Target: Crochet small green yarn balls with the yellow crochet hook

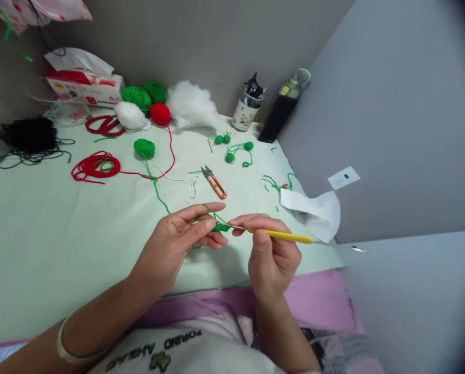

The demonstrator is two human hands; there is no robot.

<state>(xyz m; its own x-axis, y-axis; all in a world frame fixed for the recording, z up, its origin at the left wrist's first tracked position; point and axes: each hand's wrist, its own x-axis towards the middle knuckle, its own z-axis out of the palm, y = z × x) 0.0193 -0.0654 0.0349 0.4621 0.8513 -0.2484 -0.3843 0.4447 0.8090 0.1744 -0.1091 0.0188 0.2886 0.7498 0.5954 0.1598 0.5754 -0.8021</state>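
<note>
Between the thumb and fingers of my left hand [185,231] is a small green crochet piece [221,227], partly hidden by the fingertips. Green yarn [161,198] runs over my left fingers from a green yarn ball [144,148] on the table. My right hand [273,254] grips a crochet hook with a yellow handle [290,236]. The hook's metal tip reaches the green piece at my left fingertips. Just beyond the hands lie orange thread snips [215,183] and a loose bit of white yarn [193,187].
Small green crocheted balls [229,157], white stuffing [193,105], a red yarn ball [160,114] and red scissors [105,125] lie farther back. A pen cup [247,110] and a dark bottle [281,111] stand by the wall. White paper [314,213] and yarn scraps lie right.
</note>
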